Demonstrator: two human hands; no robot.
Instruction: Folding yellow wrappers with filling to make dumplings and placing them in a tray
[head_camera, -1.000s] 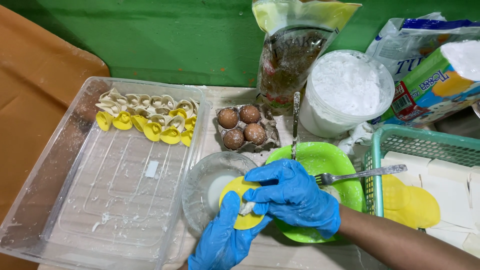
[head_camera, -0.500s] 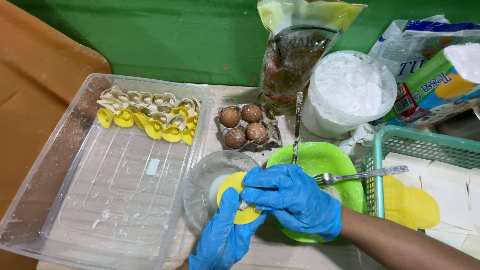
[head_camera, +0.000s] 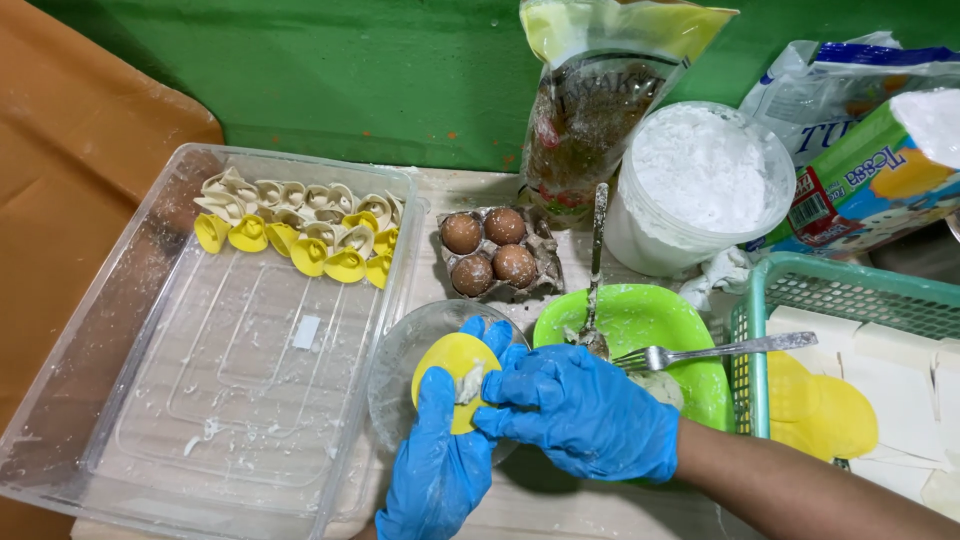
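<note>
While left hand (head_camera: 437, 470) cradles round yellow wrapper (head_camera: 450, 372), right hand (head_camera: 580, 410) pinches pale filling.

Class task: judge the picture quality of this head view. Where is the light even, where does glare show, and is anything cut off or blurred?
Head view: light is even and the focus sharp on both gloved hands, left hand and right hand; mild glare on the clear plastic tray; soft shadow under the hands; the bags at the right are cut off by the frame.

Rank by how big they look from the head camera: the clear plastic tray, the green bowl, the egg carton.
1. clear plastic tray, far the largest.
2. green bowl, partly hidden by a gloved hand.
3. egg carton, smallest, though it sits farther back.
</note>
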